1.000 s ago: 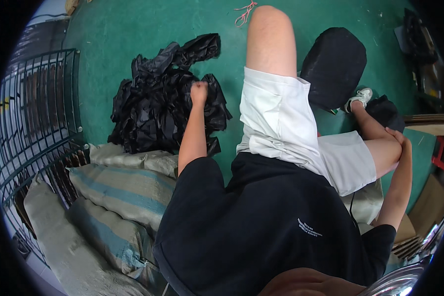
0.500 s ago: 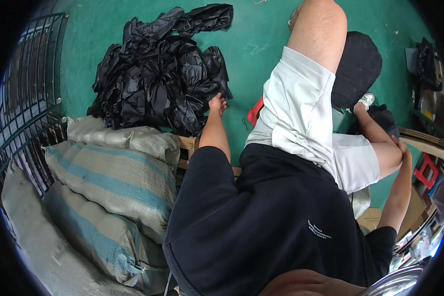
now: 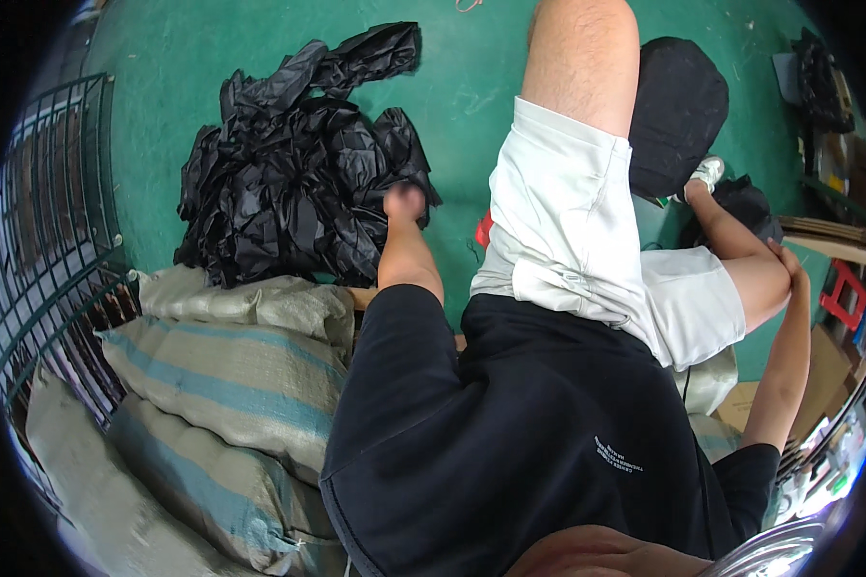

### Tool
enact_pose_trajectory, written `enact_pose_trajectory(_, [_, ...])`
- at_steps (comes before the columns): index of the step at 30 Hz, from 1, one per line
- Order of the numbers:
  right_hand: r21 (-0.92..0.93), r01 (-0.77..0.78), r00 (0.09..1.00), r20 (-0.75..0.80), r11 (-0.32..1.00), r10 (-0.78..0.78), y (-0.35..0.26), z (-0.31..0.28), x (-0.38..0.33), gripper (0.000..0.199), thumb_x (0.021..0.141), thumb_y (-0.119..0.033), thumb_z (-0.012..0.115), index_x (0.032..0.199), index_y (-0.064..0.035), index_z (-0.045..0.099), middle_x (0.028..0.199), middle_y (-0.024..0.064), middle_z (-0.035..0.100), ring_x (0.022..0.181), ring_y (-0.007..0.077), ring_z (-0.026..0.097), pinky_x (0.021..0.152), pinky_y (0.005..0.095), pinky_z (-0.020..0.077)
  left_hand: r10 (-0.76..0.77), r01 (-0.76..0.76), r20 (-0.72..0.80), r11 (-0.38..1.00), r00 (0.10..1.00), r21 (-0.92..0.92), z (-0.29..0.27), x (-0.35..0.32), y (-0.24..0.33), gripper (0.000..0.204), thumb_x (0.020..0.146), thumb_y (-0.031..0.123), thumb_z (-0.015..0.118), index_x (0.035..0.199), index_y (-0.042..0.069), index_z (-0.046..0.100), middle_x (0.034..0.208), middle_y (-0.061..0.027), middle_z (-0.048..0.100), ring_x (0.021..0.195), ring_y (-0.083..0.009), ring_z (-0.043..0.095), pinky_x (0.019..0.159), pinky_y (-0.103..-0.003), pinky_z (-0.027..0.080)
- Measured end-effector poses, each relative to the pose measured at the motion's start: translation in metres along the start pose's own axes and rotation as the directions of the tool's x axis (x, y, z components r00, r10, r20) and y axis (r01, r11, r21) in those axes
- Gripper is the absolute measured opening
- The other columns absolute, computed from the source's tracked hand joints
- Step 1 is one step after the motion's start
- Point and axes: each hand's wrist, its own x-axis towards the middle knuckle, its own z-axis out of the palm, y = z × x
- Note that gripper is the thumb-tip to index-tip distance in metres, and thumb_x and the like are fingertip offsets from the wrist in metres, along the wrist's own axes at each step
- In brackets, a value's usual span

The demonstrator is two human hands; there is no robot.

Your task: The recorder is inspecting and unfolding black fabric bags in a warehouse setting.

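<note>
A heap of crumpled black plastic bags (image 3: pixel 289 183) lies on the green floor at the upper left. Reaching over its right edge is my left hand (image 3: pixel 407 200), smeared by motion, so I cannot make out whether its fingers grip the plastic. On the other side my right hand (image 3: pixel 787 262) rests against my bent right leg, just below the white shorts (image 3: pixel 568 221), fingers laid along the skin and nothing held.
Full woven sacks (image 3: pixel 226 370) with blue stripes are stacked at left, beside a dark metal rack (image 3: pixel 53 207). A black cushion-like object (image 3: pixel 678 115) is by my legs. Red plastic pieces (image 3: pixel 844 294) and cardboard (image 3: pixel 827 375) stand at right.
My left hand has shifted slightly and is now blurred at the heap's right edge. The whole view has tilted a little. My right hand stays on the leg.
</note>
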Motion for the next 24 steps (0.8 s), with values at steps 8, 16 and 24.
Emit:
enact_pose_trajectory(8, [-0.006,-0.061,0.984,-0.171,0.998,0.059,0.024,-0.018,-0.013,0.055,0.090,-0.047,0.056,0.108,0.0051,0.064,0.103,0.0129,0.067,0.089,0.0222,0.062,0.083,0.0331,0.0471,-0.163,0.150,0.142,0.984,0.976,0.099,0.038,0.004,-0.004,0.023,0.096,0.031,0.048,0.102,0.013,0.060,0.096,-0.0005,0.069,0.090,-0.0224,0.068,0.059,-0.032,0.055])
enact_pose_trajectory(16, [-0.017,-0.033,0.994,-0.109,0.999,0.031,0.008,0.018,-0.002,0.056,0.090,-0.047,0.056,0.109,0.0044,0.064,0.103,0.0125,0.067,0.088,0.0217,0.062,0.081,0.0321,0.0477,-0.054,0.088,0.218,0.985,0.975,-0.147,0.073,0.027,0.040,0.024,0.095,0.037,0.051,0.090,0.014,0.057,0.087,0.0002,0.068,0.076,-0.0175,0.066,0.052,-0.029,0.051])
enact_pose_trajectory(24, [-0.297,-0.110,0.971,-0.236,0.948,0.039,0.011,0.015,-0.003,0.059,0.089,-0.050,0.056,0.104,0.0058,0.066,0.102,0.0157,0.067,0.091,0.0227,0.062,0.083,0.0338,0.0476,0.212,-0.190,0.165,0.972,0.963,-0.141,0.097,0.011,0.042,0.017,0.094,0.028,0.051,0.090,0.013,0.059,0.070,0.0035,0.059,0.059,-0.0100,0.056,0.045,-0.020,0.038])
